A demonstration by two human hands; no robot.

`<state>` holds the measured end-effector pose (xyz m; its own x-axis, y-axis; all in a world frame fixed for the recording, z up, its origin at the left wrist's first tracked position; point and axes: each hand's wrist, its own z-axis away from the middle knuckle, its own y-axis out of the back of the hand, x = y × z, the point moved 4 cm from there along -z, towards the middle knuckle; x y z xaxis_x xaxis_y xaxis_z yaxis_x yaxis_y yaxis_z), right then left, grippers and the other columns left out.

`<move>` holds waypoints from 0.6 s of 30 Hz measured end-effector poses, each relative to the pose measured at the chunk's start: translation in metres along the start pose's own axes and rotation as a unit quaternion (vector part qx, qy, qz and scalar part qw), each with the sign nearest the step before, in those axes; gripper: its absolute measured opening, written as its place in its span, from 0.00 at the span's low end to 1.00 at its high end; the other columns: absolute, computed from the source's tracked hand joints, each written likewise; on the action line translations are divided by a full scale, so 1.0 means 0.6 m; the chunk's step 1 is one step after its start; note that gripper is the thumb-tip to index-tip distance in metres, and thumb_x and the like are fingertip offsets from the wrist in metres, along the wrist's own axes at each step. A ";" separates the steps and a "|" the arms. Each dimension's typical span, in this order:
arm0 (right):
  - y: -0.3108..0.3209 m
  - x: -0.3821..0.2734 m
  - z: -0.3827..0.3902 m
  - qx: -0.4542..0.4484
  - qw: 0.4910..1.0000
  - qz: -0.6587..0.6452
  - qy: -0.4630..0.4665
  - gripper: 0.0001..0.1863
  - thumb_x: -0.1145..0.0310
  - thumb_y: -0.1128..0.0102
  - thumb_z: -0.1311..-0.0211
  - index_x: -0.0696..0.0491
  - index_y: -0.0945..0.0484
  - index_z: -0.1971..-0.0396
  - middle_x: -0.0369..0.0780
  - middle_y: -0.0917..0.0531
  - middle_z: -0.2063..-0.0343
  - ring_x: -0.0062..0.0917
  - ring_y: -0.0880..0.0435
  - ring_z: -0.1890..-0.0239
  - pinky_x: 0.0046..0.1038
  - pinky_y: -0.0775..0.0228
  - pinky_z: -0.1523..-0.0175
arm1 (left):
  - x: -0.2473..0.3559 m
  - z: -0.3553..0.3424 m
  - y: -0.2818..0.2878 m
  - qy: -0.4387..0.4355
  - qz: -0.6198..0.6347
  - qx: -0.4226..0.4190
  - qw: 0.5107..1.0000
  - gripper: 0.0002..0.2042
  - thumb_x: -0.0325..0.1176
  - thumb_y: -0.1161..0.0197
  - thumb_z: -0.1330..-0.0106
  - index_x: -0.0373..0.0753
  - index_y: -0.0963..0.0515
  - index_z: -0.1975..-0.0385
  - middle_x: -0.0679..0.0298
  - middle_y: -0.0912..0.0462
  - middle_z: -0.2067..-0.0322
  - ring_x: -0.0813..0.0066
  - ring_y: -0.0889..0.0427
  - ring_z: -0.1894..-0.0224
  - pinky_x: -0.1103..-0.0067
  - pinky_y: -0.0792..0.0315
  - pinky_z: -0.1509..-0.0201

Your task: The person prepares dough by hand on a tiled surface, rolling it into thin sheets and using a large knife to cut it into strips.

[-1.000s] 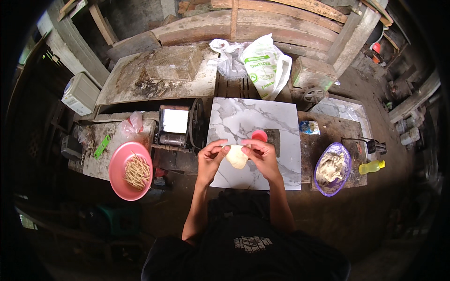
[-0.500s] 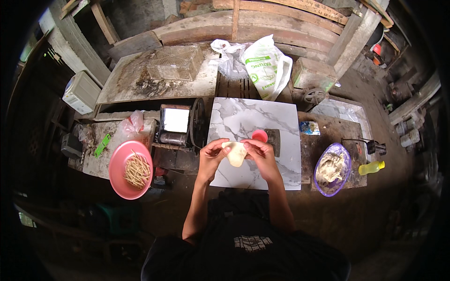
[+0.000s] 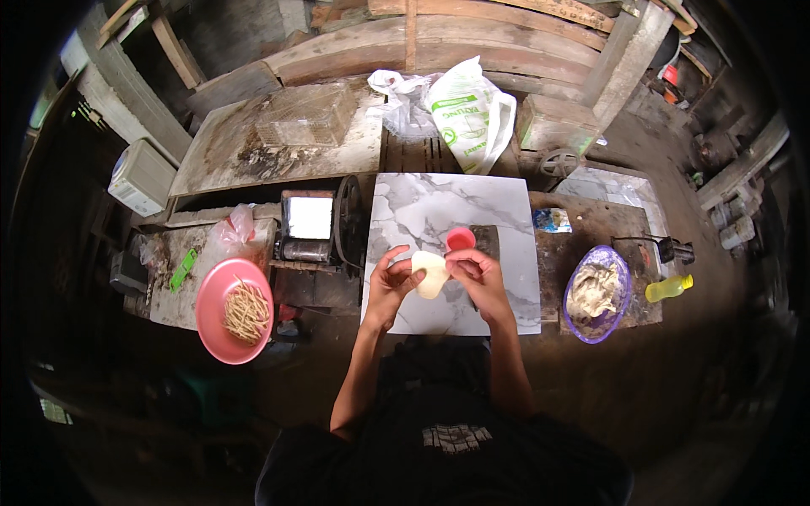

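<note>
Over a white marble-patterned board (image 3: 422,202), I hold up a flat, pale piece of dough (image 3: 430,276). My left hand (image 3: 388,288) pinches its left side between thumb and fingers. At the opposite edge, the bunched fingertips of my right hand (image 3: 478,280) touch the dough. Just beyond them a small red cup (image 3: 460,237) stands on the board, beside a dark rectangular piece (image 3: 487,239) that my right hand partly covers. To the right, a purple basin (image 3: 628,282) holds a lump of soft dough (image 3: 595,291). A pink basin (image 3: 208,295) at left contains thin pale sticks (image 3: 245,312).
Left of the board stands a roller machine (image 3: 307,250) with a large wheel (image 3: 348,221). A yellow bottle (image 3: 669,288) lies beyond the purple basin. Behind the board are a white-green bag (image 3: 471,118) and a wire cage (image 3: 308,116). A blue packet (image 3: 553,220) lies at right.
Both hands gripped the dough's upper corners before. Now the left hand has its left side, with fingers spread more, and the right fingers have shifted along the right edge. The view has moved slightly.
</note>
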<state>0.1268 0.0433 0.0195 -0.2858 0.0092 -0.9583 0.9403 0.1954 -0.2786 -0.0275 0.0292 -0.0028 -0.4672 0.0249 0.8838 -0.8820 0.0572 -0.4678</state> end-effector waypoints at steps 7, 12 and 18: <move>0.005 -0.014 0.018 -0.073 0.994 0.028 -0.070 0.11 0.75 0.44 0.49 0.58 0.29 0.64 0.37 0.24 0.69 0.14 0.27 0.65 0.17 0.35 0.62 | 0.013 -0.007 -0.046 -0.030 -0.087 -0.140 0.986 0.35 0.16 0.43 0.50 0.41 0.54 0.43 0.59 0.29 0.60 0.79 0.28 0.62 0.86 0.32 0.63; 0.033 -0.021 0.018 0.010 1.000 0.017 -0.017 0.11 0.76 0.45 0.48 0.59 0.28 0.63 0.36 0.23 0.72 0.13 0.27 0.68 0.14 0.35 0.64 | 0.008 -0.020 -0.057 0.020 -0.039 -0.087 0.995 0.36 0.17 0.40 0.52 0.40 0.53 0.44 0.60 0.29 0.61 0.75 0.27 0.61 0.84 0.31 0.61; 0.062 -0.033 0.032 0.027 0.999 -0.027 -0.013 0.10 0.78 0.46 0.49 0.57 0.31 0.65 0.33 0.26 0.70 0.12 0.29 0.66 0.14 0.37 0.61 | -0.044 -0.019 -0.076 0.048 0.078 -0.002 0.996 0.14 0.22 0.43 0.47 0.36 0.31 0.59 0.62 0.23 0.67 0.78 0.26 0.63 0.81 0.32 0.58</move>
<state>0.1710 0.0314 0.0267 -0.3315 -0.0247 -0.9431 0.9326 0.1423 -0.3316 0.0256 0.0373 -0.0051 -0.5897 0.1300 0.7971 -0.7990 0.0500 -0.5992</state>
